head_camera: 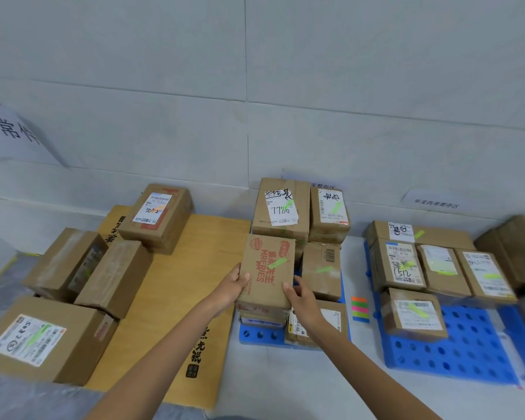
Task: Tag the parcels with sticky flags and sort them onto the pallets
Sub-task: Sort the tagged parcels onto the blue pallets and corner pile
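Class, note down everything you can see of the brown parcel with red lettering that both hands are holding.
The parcel is a closed, rectangular brown cardboard box with red print and lettering across its top face. A green sticky flag lies slanted on that face. The box lies flat, on or just above a stack of other parcels on a blue pallet. The left hand grips its left edge; the right hand holds its near right corner.
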A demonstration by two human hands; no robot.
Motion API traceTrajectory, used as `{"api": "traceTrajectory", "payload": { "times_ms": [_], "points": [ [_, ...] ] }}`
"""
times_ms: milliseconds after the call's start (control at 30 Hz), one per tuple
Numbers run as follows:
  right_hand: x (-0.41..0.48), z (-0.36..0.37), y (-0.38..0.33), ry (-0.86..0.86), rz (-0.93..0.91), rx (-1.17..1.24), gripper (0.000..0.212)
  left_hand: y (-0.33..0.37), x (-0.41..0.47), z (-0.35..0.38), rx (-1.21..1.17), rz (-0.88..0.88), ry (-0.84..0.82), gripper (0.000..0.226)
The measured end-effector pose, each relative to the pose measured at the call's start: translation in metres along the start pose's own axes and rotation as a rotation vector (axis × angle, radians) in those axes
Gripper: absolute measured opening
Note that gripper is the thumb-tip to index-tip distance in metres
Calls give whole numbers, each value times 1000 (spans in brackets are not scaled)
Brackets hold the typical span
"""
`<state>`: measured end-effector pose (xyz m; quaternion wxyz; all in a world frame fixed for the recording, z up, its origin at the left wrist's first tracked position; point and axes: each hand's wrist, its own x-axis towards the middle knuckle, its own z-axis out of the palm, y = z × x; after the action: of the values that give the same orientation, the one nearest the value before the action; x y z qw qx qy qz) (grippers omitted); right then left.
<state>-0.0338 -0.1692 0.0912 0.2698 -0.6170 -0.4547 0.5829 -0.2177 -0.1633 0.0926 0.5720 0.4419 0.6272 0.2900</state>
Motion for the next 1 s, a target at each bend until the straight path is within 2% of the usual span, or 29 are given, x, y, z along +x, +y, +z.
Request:
{"api": "traceTrajectory", "payload": {
  "times_ms": [167, 267, 400, 567, 733, 1000],
  "points": [
    [0, -2, 4, 92, -95, -98, 43, 0, -2, 11, 133, 103, 121, 34],
    [-11, -6, 3, 166, -212, -208, 40, -4, -8, 12, 201, 183, 197, 31],
    [-19, -15, -2, 198, -455, -397, 32, -13, -24, 4, 283, 156, 341, 51],
    [-26, -11, -19, 102, -683, -487, 25, -30, -63, -26, 403, 211, 472, 35],
    [-31, 28, -32, -97, -841, -514, 22, -54, -112, -73, 434, 132, 602, 26],
    [-17, 114, -51, -262, -850, -521, 24, -71, -142, -161, 308, 103, 722, 23]
  ]
}}
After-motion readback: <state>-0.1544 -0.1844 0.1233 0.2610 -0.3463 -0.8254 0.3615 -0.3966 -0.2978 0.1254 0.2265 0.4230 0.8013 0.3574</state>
